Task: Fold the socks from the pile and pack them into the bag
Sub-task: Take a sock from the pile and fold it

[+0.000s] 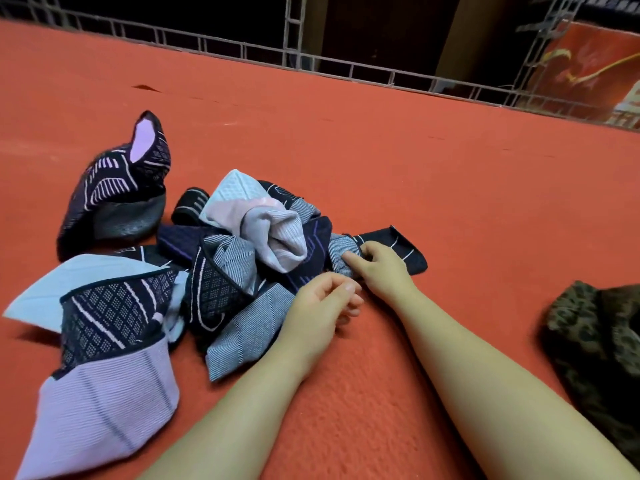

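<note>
Mostly the job is not done yet. Nearest, the left hand (pixel 320 303) curls loosely, holding nothing. Just past it, the right hand (pixel 377 265) pinches a dark striped sock (pixel 398 251) at the messy sock pile (pixel 207 265) on the orange carpet floor (pixel 381 150). A spotty leopard-print cloth bag (pixel 599 334) waits at the right edge.

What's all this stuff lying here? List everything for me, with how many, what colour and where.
sock pile: many tangled socks, too jumbled to count; navy, grey, lilac, pale blue; centre-left on the carpet
dark sock: one, navy with white lines, right edge of the pile
separate sock: one, dark with lilac lines, left, just behind the pile
bag: one, leopard-patterned, right edge
carpet: one, orange-red, under everything
railing: grey metal, along the far edge
left hand: loosely curled, holds nothing
right hand: grips the dark sock
</note>
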`<state>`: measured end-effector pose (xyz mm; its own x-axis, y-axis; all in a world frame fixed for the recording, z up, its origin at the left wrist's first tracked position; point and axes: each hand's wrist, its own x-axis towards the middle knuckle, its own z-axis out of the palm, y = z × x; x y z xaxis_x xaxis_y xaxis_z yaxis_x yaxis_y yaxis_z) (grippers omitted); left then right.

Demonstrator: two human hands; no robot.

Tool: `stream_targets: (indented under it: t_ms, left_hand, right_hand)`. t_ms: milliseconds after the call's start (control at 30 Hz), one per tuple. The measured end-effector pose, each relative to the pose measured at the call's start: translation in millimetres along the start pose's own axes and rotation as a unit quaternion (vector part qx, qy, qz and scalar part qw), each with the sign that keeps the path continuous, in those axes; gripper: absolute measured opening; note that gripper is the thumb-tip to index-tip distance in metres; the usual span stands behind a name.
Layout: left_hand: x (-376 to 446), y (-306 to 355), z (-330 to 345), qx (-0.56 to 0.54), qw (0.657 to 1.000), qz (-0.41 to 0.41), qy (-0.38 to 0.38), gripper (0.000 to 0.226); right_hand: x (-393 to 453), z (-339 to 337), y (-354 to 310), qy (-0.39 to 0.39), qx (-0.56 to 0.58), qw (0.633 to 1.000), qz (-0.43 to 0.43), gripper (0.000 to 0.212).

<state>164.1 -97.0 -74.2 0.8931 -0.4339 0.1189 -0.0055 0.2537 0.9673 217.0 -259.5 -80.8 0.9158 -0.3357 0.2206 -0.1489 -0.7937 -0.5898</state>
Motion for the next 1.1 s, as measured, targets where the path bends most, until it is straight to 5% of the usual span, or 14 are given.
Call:
stream_targets:
  t_ms: [100,200,433,533,633,733,933,1000,1100]
  left_hand:
    - [2,-1,-3,-0.012,0.997,0.05,0.06,0.018]
    - [3,-4,-3,-0.013,0.994,0.074,0.08,0.024]
    - [0,-12,2,0.234,0.97,0.021,-0.056,0.012]
    - [-6,-11,2,0.327,0.933,0.053,-0.137,0.025]
    - [-10,-10,2,0.343,0.917,0.074,-0.19,0.024]
    - [-15,-6,8,0.32,0.918,0.102,-0.209,0.019]
    - [-14,-16,9,0.282,0.935,0.179,-0.118,0.067]
    - [-14,-15,9,0.278,0.937,0.202,-0.061,0.077]
    - [-16,-9,11,0.254,0.94,0.227,0.007,0.064]
  right_hand:
    - [-26,-19,5,-0.033,0.156,0.987,-0.015,0.034]
    - [-67,-41,6,-0.066,0.191,0.978,-0.044,0.033]
    - [-142,-59,8,-0.159,0.222,0.961,-0.045,0.024]
    - [-133,-66,18,-0.085,0.23,0.967,-0.071,0.022]
    - [-118,-69,32,0.007,0.17,0.978,-0.124,0.044]
    - [-112,-61,37,-0.031,0.09,0.986,-0.14,0.062]
    - [-116,-60,31,-0.115,-0.033,0.982,-0.145,0.091]
    - [-117,-63,28,-0.115,-0.038,0.98,-0.157,0.069]
    - [-117,-65,25,-0.118,0.089,0.983,-0.112,0.045]
